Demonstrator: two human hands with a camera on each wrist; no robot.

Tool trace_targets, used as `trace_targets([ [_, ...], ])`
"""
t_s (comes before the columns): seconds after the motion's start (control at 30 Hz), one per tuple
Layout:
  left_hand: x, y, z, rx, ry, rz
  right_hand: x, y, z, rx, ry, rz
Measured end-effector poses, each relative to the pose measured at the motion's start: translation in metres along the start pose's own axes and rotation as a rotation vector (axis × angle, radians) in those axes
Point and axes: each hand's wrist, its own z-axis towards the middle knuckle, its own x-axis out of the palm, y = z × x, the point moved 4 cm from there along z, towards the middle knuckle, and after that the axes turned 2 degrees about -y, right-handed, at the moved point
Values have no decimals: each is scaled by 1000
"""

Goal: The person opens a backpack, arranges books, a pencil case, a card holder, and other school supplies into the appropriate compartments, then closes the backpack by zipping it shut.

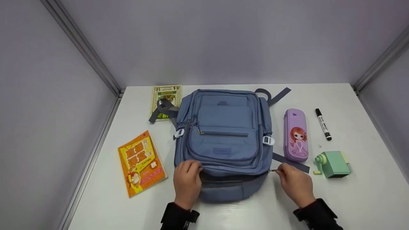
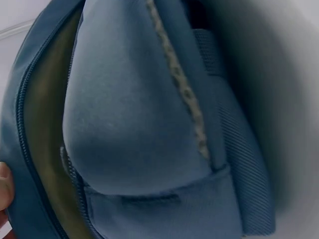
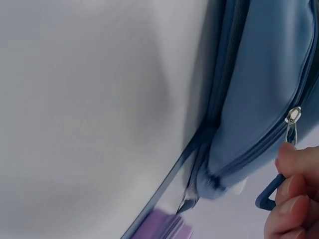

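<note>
A blue backpack [image 1: 227, 116] lies on the white table, its opening toward the person partly unzipped. My left hand [image 1: 187, 182] grips the fabric edge at the left of that opening; in the left wrist view only some fingertips [image 2: 5, 186] show at the edge. At the right corner, my right hand [image 1: 295, 184] pinches a zipper pull [image 1: 273, 170]. In the right wrist view, the metal zipper slider [image 3: 294, 114] sits on the zip, and the pull's blue loop [image 3: 269, 193] pokes out between the fingers.
Left of the backpack lie an orange book [image 1: 142, 164] and a green-yellow book [image 1: 166, 92], the latter partly under a strap. On the right are a purple pencil case [image 1: 294, 121], a black-and-white marker [image 1: 323, 124] and a green crank pencil sharpener [image 1: 336, 163]. Grey walls enclose the table.
</note>
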Motion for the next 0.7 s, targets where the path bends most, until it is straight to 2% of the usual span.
trace_targets([
  [0.27,-17,0,18,-29,-64,-143,2,-18,43,106,105,0],
  [0.53,-24,1,30,-50,-69,-173,16,-27,95,137,216,-54],
  [0.7,-27,2,34,-79,-80,-213,23,-29,119,157,214,-69],
])
